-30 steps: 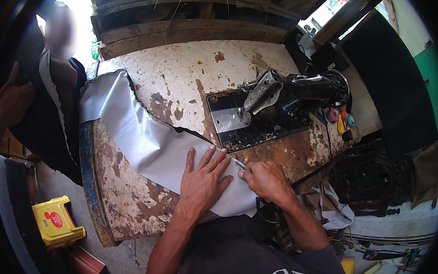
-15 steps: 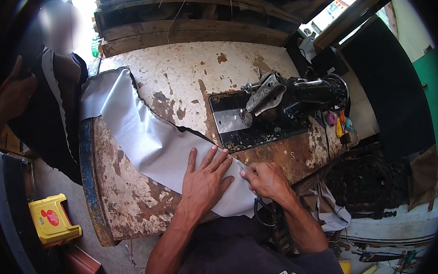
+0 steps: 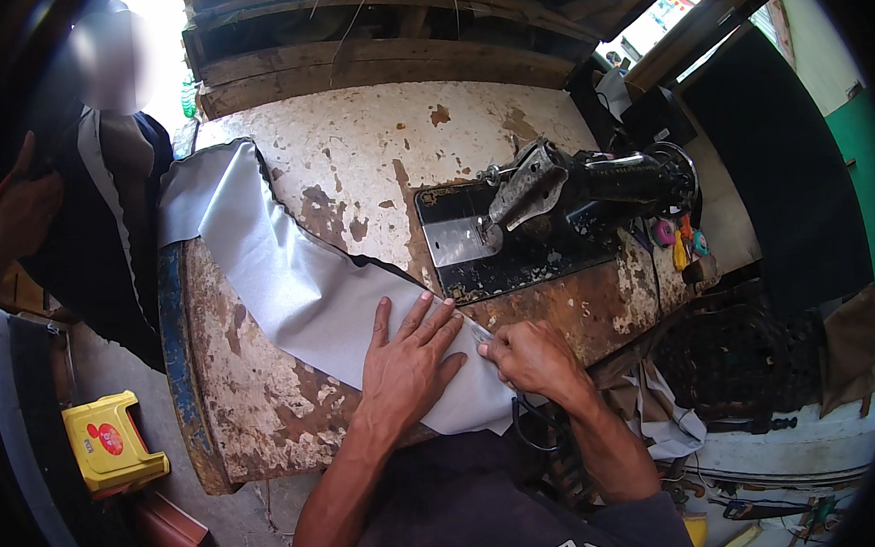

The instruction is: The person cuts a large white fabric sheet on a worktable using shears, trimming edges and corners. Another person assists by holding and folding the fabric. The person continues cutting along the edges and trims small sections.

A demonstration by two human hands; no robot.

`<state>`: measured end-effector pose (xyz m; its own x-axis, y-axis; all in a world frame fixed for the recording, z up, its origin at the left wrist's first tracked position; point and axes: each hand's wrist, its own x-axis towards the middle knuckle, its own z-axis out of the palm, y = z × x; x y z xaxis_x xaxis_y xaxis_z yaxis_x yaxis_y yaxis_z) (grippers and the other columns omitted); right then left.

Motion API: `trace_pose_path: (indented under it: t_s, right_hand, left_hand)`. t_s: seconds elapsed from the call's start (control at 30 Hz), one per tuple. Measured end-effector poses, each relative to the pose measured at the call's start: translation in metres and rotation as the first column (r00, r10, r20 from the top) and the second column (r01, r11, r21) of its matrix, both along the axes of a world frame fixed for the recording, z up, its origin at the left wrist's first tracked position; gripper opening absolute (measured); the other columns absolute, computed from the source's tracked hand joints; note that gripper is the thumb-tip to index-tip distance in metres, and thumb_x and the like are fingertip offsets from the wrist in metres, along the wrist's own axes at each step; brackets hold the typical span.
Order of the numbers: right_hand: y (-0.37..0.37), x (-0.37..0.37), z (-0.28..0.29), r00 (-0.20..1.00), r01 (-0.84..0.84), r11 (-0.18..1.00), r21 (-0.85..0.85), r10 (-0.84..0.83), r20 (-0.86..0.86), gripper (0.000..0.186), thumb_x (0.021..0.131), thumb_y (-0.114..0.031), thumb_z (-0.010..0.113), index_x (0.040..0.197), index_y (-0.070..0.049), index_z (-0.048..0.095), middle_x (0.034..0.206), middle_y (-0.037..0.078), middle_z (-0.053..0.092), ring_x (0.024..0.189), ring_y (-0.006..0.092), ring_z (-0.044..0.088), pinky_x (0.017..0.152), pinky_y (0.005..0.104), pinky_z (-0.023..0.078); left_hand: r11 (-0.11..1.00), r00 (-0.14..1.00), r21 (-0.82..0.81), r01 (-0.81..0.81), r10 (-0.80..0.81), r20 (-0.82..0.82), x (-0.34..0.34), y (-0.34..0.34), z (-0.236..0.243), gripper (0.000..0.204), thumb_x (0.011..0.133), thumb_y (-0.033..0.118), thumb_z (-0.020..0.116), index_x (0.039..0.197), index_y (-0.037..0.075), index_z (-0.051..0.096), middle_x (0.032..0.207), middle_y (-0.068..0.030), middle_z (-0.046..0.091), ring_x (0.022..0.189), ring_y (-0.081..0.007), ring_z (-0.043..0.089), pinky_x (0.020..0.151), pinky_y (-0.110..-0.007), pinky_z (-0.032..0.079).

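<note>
A silvery-grey sheet of material [image 3: 256,254] with a dark edge lies slantwise over the worn table, its near end hanging past the front edge. My left hand [image 3: 410,360] rests on it with fingers stretched out and spread, pressing it to the tabletop. Beside it, my right hand [image 3: 535,360] is closed around a pair of scissors [image 3: 534,430]. Their dark handle loops stick out below the fist, and a bit of blade shows at the fingertips, against the sheet's edge. The fist hides the middle of the scissors.
A black sewing machine [image 3: 593,189] stands on the peeling table [image 3: 368,127], right of the sheet. Small coloured items [image 3: 678,244] lie by its base. Another person's hand [image 3: 28,208] is at the far left, near dark material. A yellow stool [image 3: 115,444] stands on the floor.
My right hand has shifted very slightly left along the sheet's edge with the scissors. My left hand stays pressed in place. The view has tilted a little.
</note>
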<state>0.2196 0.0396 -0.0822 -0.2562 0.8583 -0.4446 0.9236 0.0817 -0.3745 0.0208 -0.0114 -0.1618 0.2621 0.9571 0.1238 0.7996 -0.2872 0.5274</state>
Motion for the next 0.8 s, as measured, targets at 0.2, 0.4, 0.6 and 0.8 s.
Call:
trace_pose_path:
  t_s: [0.2,0.4,0.6,0.8]
  right_hand:
    - [-0.001,-0.003,0.003,0.998,0.069,0.996,-0.059,-0.068,0.010,0.037,0.101,-0.034,0.068,0.098,0.001,0.080,0.092,0.030,0.074,0.094,0.0490,0.074,0.087,0.0564,0.056]
    - [0.004,-0.005,0.011,0.999,0.047,0.993,-0.107,-0.045,0.018,0.037,0.101,-0.035,0.068,0.100,-0.001,0.081,0.093,0.030,0.074,0.094,0.0490,0.074,0.088,0.0562,0.056]
    - [0.002,-0.005,0.007,0.998,0.053,0.996,-0.076,-0.051,0.028,0.038,0.101,-0.036,0.068,0.099,-0.001,0.081,0.093,0.029,0.074,0.095,0.0488,0.074,0.087,0.0560,0.056]
    - [-0.003,-0.005,0.003,0.990,0.138,0.985,-0.108,-0.141,-0.020,0.038,0.101,-0.036,0.067,0.099,-0.001,0.081,0.093,0.030,0.074,0.095,0.0501,0.073,0.088,0.0563,0.056]
  left_hand:
    - [1.000,1.000,0.001,0.003,-0.003,-0.010,0.000,0.000,0.000,0.053,0.102,0.044,0.067,0.149,0.019,0.065,0.163,0.0009,0.054,0.157,-0.0215,0.041,0.132,-0.061,0.015]
    - [1.000,1.000,-0.004,0.002,-0.002,-0.014,0.000,0.000,0.001,0.053,0.102,0.044,0.067,0.149,0.019,0.064,0.163,0.0008,0.054,0.157,-0.0216,0.041,0.132,-0.062,0.015]
    - [1.000,1.000,0.000,0.004,-0.004,-0.010,0.000,0.000,0.000,0.054,0.102,0.044,0.067,0.149,0.020,0.064,0.163,0.0012,0.054,0.157,-0.0217,0.041,0.132,-0.062,0.015]
    - [1.000,1.000,-0.001,0.008,-0.008,-0.012,0.000,0.000,0.000,0.053,0.102,0.044,0.067,0.149,0.019,0.064,0.164,0.0004,0.054,0.158,-0.0222,0.040,0.132,-0.062,0.015]
